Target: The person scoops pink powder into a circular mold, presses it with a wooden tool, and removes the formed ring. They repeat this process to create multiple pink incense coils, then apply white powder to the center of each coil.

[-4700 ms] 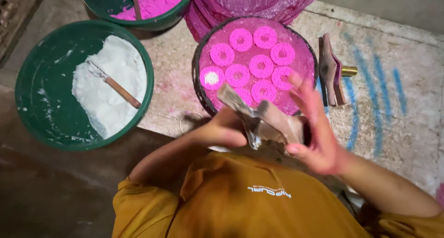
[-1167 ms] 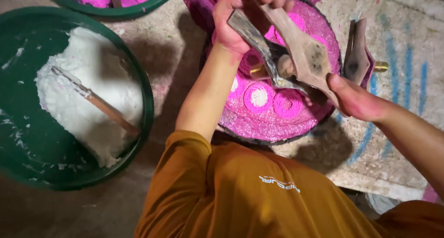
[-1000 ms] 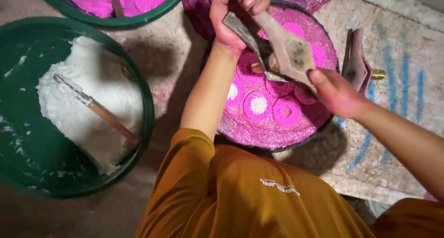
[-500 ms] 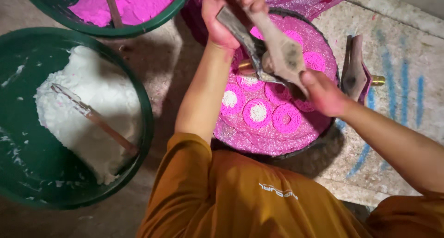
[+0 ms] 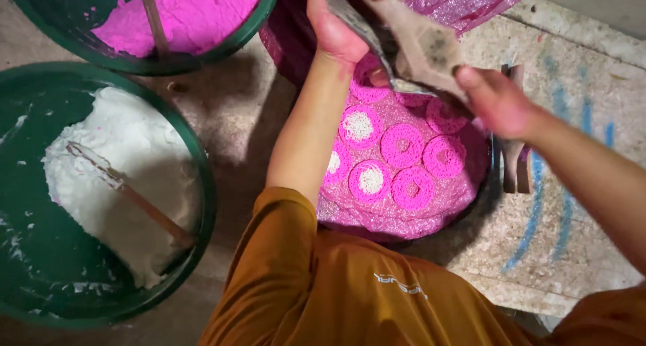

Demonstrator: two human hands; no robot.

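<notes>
Hinged wooden press [image 5: 420, 47] held over the far side of the round tray [image 5: 486, 184], both hands on it; left hand [image 5: 336, 23] clamped around its far handle near the frame's top edge, right hand [image 5: 494, 100] with fingers closed on the nearer handle; beneath, pink spiral rings [image 5: 402, 144] laid on pink mesh, some with white centres; just right of the tray, a second wooden press [image 5: 515, 164] lying on the blue-streaked floor; far left, green tub of pink dough [image 5: 182, 13]; near left, green tub of white dough [image 5: 128, 184] with a stick [image 5: 128, 195] lying in it.
</notes>
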